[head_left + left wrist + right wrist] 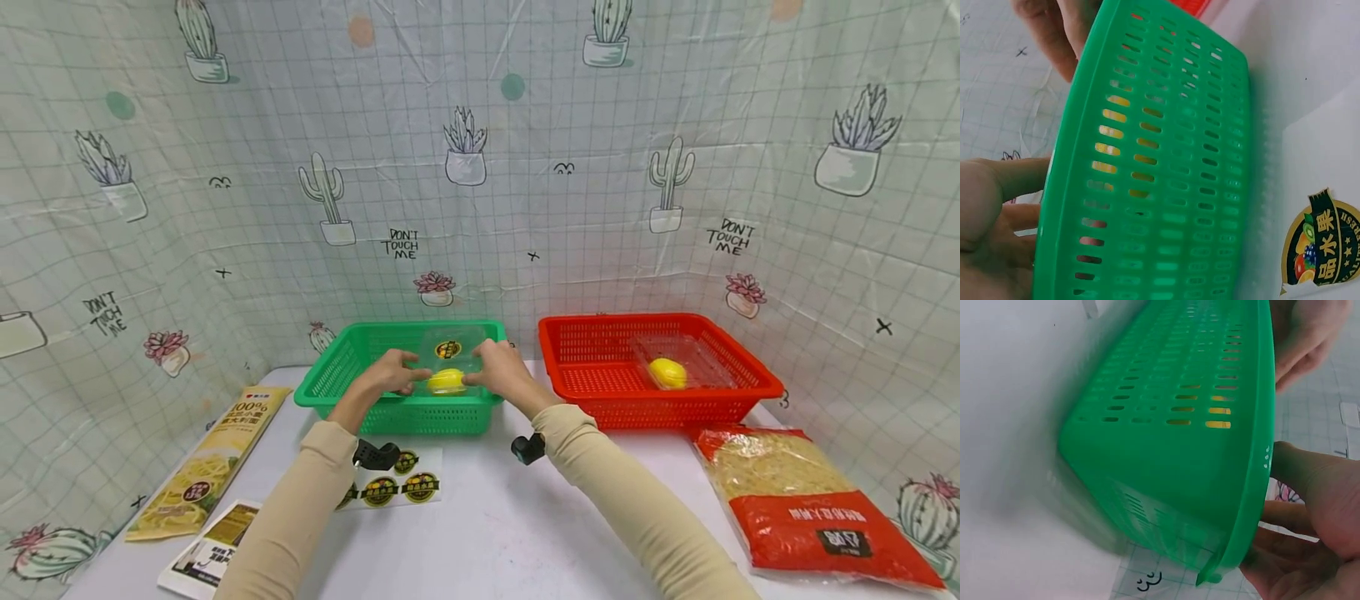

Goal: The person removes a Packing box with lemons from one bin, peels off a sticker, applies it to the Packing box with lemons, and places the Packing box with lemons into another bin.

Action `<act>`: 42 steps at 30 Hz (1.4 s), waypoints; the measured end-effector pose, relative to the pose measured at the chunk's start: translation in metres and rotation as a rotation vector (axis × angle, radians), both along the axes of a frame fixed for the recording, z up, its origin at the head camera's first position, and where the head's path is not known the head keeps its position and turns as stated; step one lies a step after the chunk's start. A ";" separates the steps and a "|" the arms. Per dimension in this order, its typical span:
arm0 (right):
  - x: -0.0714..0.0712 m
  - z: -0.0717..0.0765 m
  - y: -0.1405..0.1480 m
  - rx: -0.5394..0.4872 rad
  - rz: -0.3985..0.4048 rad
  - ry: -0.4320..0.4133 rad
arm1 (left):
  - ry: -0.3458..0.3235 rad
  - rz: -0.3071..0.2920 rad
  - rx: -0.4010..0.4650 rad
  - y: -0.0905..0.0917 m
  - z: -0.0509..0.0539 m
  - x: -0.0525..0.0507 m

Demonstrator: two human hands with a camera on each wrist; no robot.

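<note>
In the head view, a clear plastic box (467, 363) with a round sticker (447, 349) on it sits inside the green basket (420, 402); a yellow lemon-like fruit (446, 382) shows in it. My left hand (387, 375) holds the box's left side, while my right hand (510, 377) grips its right side, thumb near the fruit. In the left wrist view, the basket wall (1166, 206) partly hides my left fingers (1022, 215). Behind the rim in the right wrist view is my right hand (1310, 531); its fingertips are partly hidden.
To the right, a red basket (645, 407) holds another clear box with a yellow fruit (667, 373). A sticker sheet (432, 460) lies before the green basket. Noodle packs lie left (217, 458) and right (810, 500), with a printed packet (210, 554) at front left.
</note>
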State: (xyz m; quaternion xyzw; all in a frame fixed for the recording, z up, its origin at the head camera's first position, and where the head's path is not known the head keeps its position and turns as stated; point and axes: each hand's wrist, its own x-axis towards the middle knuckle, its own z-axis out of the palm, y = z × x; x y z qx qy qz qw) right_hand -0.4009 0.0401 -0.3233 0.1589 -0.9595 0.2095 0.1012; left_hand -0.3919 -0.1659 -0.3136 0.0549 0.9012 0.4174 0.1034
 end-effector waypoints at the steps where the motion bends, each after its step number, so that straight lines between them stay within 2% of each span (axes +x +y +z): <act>1: 0.000 -0.001 0.000 0.011 0.005 0.005 | -0.005 -0.008 -0.017 0.000 0.000 0.000; 6: 0.002 -0.004 -0.003 0.054 0.027 0.029 | -0.008 -0.037 -0.104 -0.003 -0.002 -0.001; 9: 0.002 -0.006 -0.004 0.056 0.029 0.036 | -0.012 -0.056 -0.124 -0.003 -0.002 -0.001; 18: 0.003 -0.010 -0.008 0.071 0.023 0.020 | 0.005 -0.106 -0.240 -0.003 -0.006 -0.005; 27: 0.000 -0.010 -0.009 0.066 0.024 -0.001 | 0.023 -0.137 -0.257 0.001 -0.008 -0.007; 32: -0.001 -0.009 -0.007 0.042 0.029 -0.015 | 0.011 -0.128 -0.249 0.003 -0.006 -0.007; 36: -0.001 -0.009 -0.005 0.027 0.037 -0.018 | 0.005 -0.117 -0.245 0.001 -0.012 -0.015; 37: -0.001 -0.009 -0.005 0.023 0.040 -0.018 | 0.024 -0.137 -0.246 -0.003 -0.020 -0.025; 38: -0.001 -0.009 -0.004 0.018 0.044 -0.016 | 0.028 -0.139 -0.253 -0.004 -0.023 -0.028; 40: -0.001 -0.009 -0.003 0.007 0.051 -0.011 | 0.033 -0.144 -0.260 -0.005 -0.024 -0.031; 42: -0.002 -0.009 -0.002 0.000 0.058 -0.010 | 0.034 -0.143 -0.251 -0.005 -0.022 -0.029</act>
